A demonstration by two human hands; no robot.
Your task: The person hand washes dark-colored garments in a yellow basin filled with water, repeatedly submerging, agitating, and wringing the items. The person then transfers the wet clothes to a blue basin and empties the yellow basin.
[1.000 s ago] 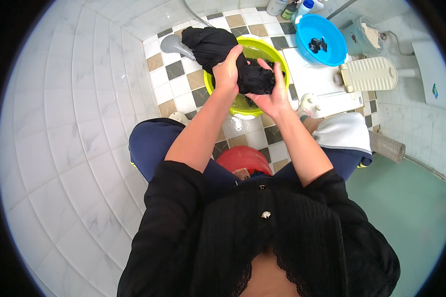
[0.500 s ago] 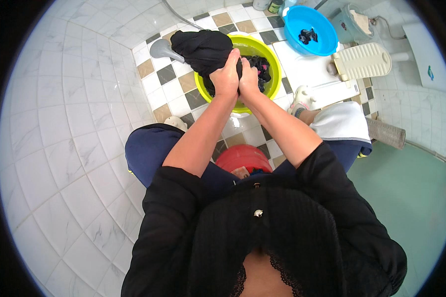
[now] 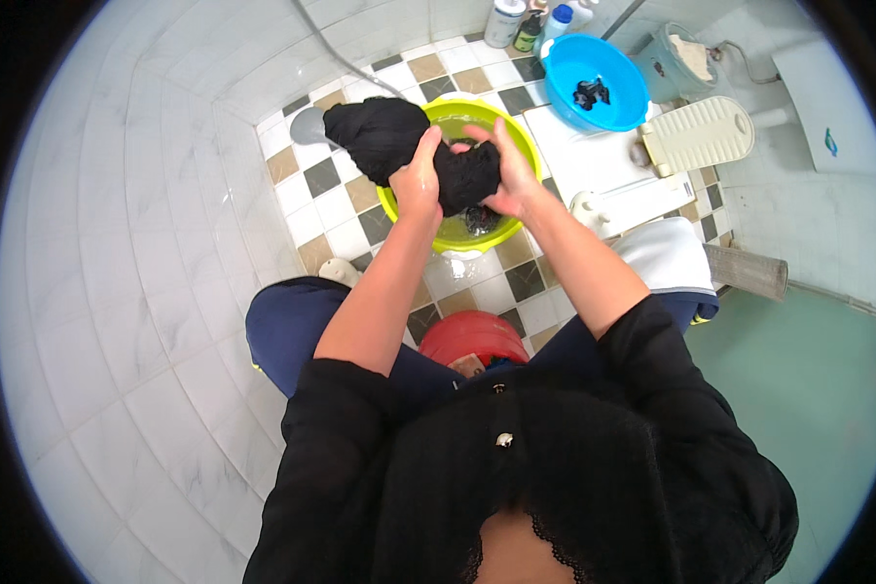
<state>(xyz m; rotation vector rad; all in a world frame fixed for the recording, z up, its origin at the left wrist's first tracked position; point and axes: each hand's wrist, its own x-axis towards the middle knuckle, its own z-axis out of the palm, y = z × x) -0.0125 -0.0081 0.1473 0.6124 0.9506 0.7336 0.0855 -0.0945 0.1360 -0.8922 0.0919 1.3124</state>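
Observation:
A bunched black cloth garment (image 3: 378, 136) lies above a lime-green basin (image 3: 528, 146) holding water. My left hand (image 3: 419, 183) is closed round its middle. One thick end of it sticks out past the basin's left rim, over a grey shower head (image 3: 310, 127). My right hand (image 3: 513, 175) is beside the other end, touching it, with its fingers stretched and spread apart. Beneath the hands, more dark wet cloth (image 3: 482, 221) sits in the water.
A blue basin (image 3: 594, 58) with a small black cloth stands at the upper right, beside a cream washboard (image 3: 701, 134). Several bottles (image 3: 504, 21) line the back wall. Close to me is a red bucket-like container (image 3: 472, 336). The shower hose (image 3: 331, 44) runs up the wall.
My right hand has loosened from its tight grip beside the left and moved right, its fingers spreading. The garment's right end now shows between the hands. The view has shifted slightly.

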